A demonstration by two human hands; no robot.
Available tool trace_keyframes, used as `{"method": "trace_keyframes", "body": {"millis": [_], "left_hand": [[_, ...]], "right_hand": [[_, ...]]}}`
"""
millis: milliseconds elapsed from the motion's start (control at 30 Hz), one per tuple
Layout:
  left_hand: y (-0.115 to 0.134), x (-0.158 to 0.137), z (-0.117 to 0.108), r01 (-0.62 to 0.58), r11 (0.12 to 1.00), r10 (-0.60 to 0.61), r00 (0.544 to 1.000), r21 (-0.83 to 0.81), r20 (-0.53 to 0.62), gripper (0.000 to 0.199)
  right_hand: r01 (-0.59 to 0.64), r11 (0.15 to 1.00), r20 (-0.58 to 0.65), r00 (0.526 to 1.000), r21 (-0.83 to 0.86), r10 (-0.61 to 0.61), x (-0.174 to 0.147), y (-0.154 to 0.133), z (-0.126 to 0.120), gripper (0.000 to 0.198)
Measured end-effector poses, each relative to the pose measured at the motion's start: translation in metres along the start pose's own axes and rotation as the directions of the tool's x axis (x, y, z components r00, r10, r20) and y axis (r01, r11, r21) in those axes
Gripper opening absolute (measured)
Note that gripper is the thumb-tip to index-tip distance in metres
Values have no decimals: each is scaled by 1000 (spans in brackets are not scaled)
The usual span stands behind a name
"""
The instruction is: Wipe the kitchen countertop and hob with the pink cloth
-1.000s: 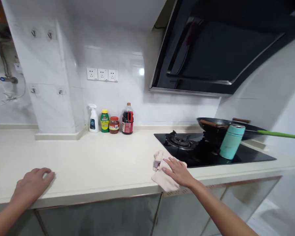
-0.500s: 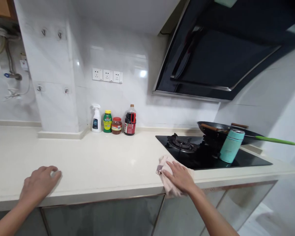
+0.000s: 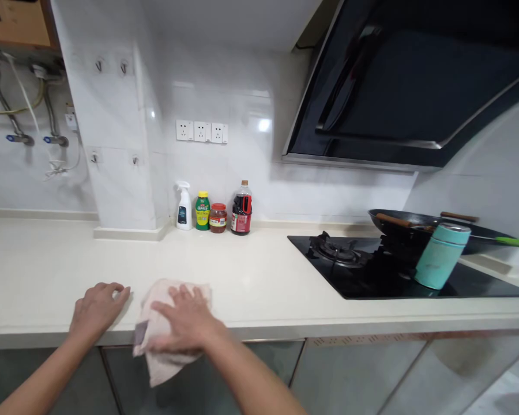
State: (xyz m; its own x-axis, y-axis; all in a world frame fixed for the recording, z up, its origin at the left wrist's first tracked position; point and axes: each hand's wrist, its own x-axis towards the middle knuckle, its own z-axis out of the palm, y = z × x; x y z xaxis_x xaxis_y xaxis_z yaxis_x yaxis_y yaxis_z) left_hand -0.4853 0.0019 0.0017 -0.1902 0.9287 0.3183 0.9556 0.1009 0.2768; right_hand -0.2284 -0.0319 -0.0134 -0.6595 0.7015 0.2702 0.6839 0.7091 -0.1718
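My right hand [image 3: 188, 320] presses a pale pink cloth [image 3: 160, 363] against the front edge of the white countertop [image 3: 251, 274], fingers spread over it. Part of the cloth droops over the edge in front of the cabinet doors. To the left of the cloth, my left hand [image 3: 97, 311] rests on the counter with its fingers curled in towards the thumb. I see nothing held in it.
Along the back wall stand a white spray bottle [image 3: 184, 207], a green squeeze bottle [image 3: 202, 212], a red-lidded jar [image 3: 218, 219] and a dark sauce bottle [image 3: 241, 210]. At right, a black gas hob [image 3: 372, 282] carries a wok [image 3: 409, 218] and a turquoise flask [image 3: 442, 258], beneath a range hood [image 3: 398, 92].
My right hand has swept the cloth leftwards along the counter edge, from beside the hob to near my left hand. The view has turned slightly left.
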Motion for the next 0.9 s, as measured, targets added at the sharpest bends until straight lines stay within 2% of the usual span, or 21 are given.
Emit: {"method": "trace_keyframes", "body": {"millis": [67, 133, 200, 300, 400, 567, 733, 900], "left_hand": [[-1, 0, 0, -4, 1000, 4, 1000, 20, 4, 52], [-1, -1, -2, -2, 1000, 2, 1000, 29, 9, 52], [1, -1, -4, -1, 1000, 0, 1000, 31, 24, 53], [2, -1, -7, -4, 999, 2, 999, 41, 44, 54], [-1, 2, -7, -1, 998, -3, 998, 61, 56, 54], [-12, 12, -1, -28, 996, 21, 997, 90, 79, 54], [-18, 21, 4, -32, 992, 18, 994, 121, 112, 58], [-19, 22, 5, -34, 993, 24, 995, 114, 93, 57]], "right_hand": [[32, 994, -112, 993, -101, -43, 2, -26, 12, 87], [18, 982, -202, 978, -190, -57, -2, -37, 19, 80], [39, 967, -249, 963, -253, -104, -10, -35, 21, 77], [86, 941, -300, 935, -329, -190, -32, -14, 22, 67], [63, 938, -363, 912, -340, -193, -71, 20, 20, 58], [-22, 950, -451, 884, -310, -127, -166, 97, 8, 70], [-308, 898, -485, 865, -316, 126, -284, 179, -13, 68], [-587, 763, -516, 758, -271, 399, -393, 261, -46, 73]]}}
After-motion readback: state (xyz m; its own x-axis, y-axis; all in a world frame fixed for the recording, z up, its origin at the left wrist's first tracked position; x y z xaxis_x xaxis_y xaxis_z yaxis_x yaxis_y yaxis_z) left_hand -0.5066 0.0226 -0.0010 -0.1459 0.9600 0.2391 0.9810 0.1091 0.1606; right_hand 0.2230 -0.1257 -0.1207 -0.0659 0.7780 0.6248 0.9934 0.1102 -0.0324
